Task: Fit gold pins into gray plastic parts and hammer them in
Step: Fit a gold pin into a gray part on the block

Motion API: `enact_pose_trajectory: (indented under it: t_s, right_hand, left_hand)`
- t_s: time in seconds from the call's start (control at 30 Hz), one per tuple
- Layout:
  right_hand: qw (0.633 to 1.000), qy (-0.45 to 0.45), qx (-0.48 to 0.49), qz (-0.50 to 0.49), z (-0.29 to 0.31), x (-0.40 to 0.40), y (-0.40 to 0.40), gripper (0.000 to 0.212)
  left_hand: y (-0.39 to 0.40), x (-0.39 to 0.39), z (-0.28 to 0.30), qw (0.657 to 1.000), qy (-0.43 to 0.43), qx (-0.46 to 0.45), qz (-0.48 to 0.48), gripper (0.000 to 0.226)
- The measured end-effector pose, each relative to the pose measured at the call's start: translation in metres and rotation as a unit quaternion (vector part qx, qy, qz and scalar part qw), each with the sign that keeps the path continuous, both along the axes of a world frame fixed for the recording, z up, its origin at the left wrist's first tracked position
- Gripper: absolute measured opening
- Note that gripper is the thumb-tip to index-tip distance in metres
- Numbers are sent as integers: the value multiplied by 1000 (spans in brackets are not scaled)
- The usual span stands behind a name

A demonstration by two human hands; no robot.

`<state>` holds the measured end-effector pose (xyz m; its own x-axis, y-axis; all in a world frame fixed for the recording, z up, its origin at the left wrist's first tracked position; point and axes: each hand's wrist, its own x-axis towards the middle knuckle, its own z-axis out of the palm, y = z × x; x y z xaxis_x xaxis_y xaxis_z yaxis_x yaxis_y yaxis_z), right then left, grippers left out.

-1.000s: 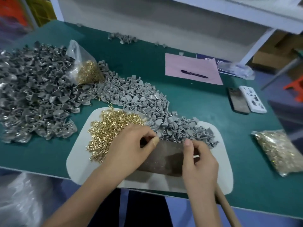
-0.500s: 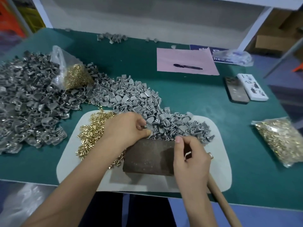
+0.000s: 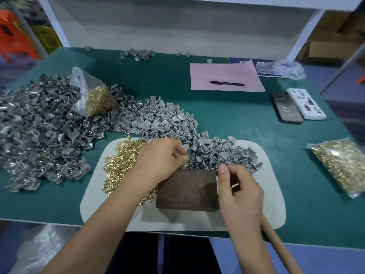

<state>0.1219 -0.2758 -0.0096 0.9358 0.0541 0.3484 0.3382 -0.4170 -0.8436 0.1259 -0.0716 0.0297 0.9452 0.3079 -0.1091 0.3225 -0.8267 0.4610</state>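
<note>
A pile of loose gray plastic parts [image 3: 167,123] runs from the table onto the white mat [image 3: 266,175]. Loose gold pins [image 3: 122,161] lie heaped on the mat's left side. A dark brown block [image 3: 187,188] sits on the mat in front of me. My left hand [image 3: 162,161] is at the near edge of the gray pile, its fingers curled and pinching a light gray part [image 3: 186,148]. My right hand [image 3: 239,190] rests at the block's right end with curled fingers. A wooden hammer handle [image 3: 276,244] comes out from under it; the hammer's head is hidden.
A big heap of darker gray parts [image 3: 39,131] fills the left of the green table. An open bag of gold pins [image 3: 98,99] lies beside it, another bag [image 3: 343,165] at the right. Behind are a pink sheet [image 3: 243,74] with a pen [image 3: 227,83] and two phones [image 3: 287,106].
My left hand has moved from the block's far edge up into the gray pile and now pinches a part. The right hand stays at the block's right end.
</note>
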Motion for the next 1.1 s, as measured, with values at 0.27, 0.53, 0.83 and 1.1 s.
enact_pose_trajectory:
  t_s: [0.27, 0.53, 0.83, 1.1]
  right_hand:
    - [1000, 6, 9, 21, 6, -11, -5, 20]
    - [999, 19, -7, 49, 9, -23, -3, 20]
    - [991, 12, -77, 105, 17, -29, -2, 3]
    - [964, -53, -211, 154, 35, -15, 7, 5]
  left_hand:
    - [-4, -26, 10, 988, -117, -98, -28, 12]
    - [-17, -78, -4, 976, -151, -152, -47, 6]
    - [-16, -99, -17, 978, -168, -119, -37, 14]
    - [-22, -96, -16, 979, -177, -101, -30, 23]
